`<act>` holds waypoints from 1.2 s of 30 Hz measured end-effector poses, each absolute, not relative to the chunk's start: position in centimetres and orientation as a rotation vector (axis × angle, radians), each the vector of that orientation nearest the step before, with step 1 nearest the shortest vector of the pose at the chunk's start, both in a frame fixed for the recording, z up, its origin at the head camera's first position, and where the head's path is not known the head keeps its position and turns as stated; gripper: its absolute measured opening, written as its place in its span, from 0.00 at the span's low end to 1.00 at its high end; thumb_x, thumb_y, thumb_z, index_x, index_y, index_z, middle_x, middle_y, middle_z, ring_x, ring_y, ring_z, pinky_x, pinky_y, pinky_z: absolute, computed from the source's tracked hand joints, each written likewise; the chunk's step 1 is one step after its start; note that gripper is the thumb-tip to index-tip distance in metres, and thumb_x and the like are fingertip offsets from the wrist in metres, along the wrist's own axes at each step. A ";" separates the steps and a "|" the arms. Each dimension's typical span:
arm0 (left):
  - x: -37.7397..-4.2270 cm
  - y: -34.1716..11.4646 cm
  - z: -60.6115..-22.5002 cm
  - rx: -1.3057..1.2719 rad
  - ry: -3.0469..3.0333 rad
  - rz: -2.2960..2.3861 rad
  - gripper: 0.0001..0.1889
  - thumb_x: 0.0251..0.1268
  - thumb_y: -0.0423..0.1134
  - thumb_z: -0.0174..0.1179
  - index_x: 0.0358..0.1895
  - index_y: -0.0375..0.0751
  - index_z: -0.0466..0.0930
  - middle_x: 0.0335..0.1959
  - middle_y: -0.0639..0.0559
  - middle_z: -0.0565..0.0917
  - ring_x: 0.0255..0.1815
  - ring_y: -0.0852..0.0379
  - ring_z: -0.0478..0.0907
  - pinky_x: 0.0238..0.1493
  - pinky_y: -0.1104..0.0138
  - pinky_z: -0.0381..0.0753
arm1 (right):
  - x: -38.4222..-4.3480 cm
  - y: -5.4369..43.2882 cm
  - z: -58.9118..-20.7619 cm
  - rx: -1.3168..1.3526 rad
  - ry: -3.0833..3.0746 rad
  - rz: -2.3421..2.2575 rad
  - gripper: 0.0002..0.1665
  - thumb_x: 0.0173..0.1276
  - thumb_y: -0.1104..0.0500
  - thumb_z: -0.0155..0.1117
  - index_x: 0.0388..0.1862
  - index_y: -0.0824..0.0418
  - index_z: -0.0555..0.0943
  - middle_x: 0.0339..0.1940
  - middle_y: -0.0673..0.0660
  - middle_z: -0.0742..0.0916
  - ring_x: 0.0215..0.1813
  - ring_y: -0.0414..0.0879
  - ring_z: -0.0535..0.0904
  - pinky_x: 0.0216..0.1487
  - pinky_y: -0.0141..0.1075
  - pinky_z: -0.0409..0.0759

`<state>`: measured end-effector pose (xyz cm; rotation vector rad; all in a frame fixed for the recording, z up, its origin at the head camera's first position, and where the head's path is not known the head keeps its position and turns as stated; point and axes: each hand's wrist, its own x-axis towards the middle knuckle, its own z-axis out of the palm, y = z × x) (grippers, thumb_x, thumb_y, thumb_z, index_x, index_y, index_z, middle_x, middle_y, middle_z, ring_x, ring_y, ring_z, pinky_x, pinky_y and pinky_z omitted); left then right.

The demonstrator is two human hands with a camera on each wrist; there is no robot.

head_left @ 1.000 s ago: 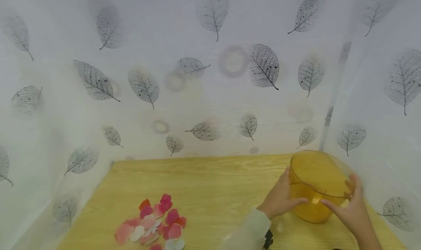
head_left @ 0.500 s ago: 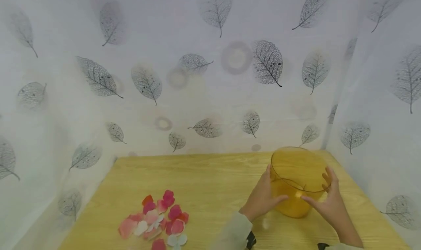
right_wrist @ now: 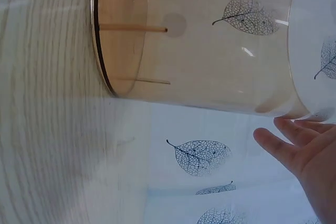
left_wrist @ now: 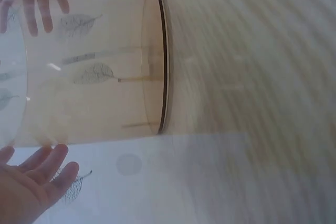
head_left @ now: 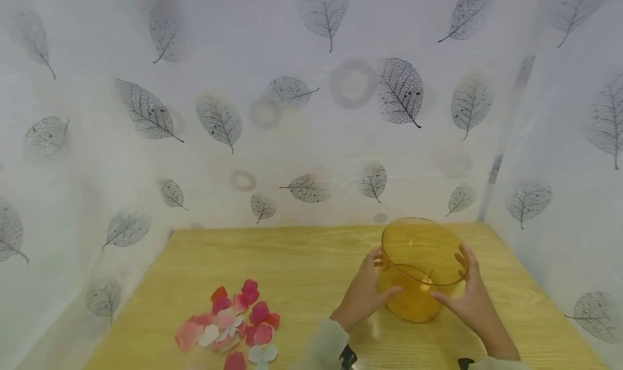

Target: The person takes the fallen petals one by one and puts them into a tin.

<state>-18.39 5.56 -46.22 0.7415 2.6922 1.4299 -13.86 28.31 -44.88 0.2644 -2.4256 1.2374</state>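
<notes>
Leaf-printed sheeting encloses a wood-grain worktop. A see-through amber jar is towards its far right corner; base contact unconfirmed. Left hand and right hand grasp opposite sides. Judged stiff, smooth, probably slippery, possibly breakable; best held two-handed below the rim.

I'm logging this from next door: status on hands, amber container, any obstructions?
Left hand and right hand holding opposite sides of amber container. Container's open top facing up. Petals apart, off to its left. Nothing seen blocking it.
</notes>
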 end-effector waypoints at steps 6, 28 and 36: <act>-20.0 5.0 -46.2 0.729 2.630 1.385 0.53 0.52 0.63 0.63 0.75 0.55 0.38 0.74 0.52 0.56 0.72 0.50 0.60 0.67 0.51 0.65 | -14.2 28.3 -44.7 0.314 -2.397 1.076 0.66 0.47 0.49 0.76 0.76 0.56 0.44 0.76 0.69 0.46 0.73 0.74 0.40 0.63 0.74 0.39; -20.1 4.9 -46.7 0.820 2.570 1.343 0.53 0.54 0.66 0.57 0.74 0.60 0.29 0.73 0.51 0.59 0.70 0.49 0.63 0.64 0.49 0.68 | -14.4 22.5 -45.7 0.473 -2.075 0.228 0.34 0.71 0.36 0.41 0.37 0.64 0.80 0.33 0.62 0.81 0.37 0.57 0.73 0.44 0.56 0.63; -19.7 1.1 -45.3 0.981 2.711 0.790 0.42 0.63 0.62 0.51 0.75 0.54 0.42 0.74 0.51 0.58 0.70 0.51 0.64 0.67 0.58 0.67 | -14.5 21.9 -45.8 0.452 -2.017 0.190 0.31 0.72 0.39 0.40 0.33 0.63 0.78 0.29 0.60 0.80 0.33 0.56 0.73 0.41 0.55 0.65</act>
